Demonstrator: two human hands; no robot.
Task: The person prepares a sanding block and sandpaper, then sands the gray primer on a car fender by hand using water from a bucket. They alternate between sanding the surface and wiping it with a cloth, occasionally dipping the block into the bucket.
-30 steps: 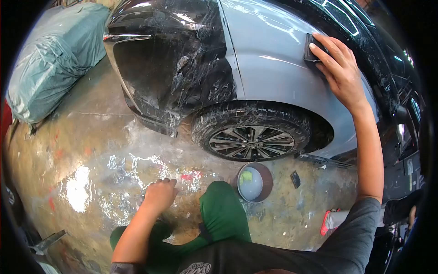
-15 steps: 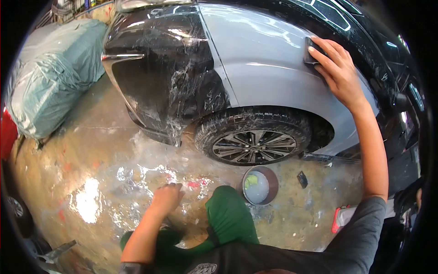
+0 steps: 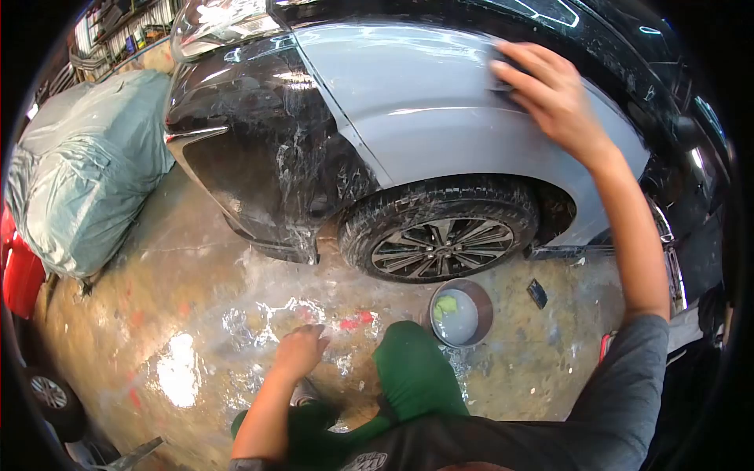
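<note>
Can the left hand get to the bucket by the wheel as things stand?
Probably not directly. The left hand rests low on the wet floor, and the bent green-trousered knee sits between it and the bucket. It would have to go over or around the knee.

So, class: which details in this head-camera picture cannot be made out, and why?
- Tool under the right hand on the fender: hidden by blurred fingers.
- What the left hand grips: hidden by the fist.
- Bucket contents: too small.
- Car rear: cut off by the edge.
</note>
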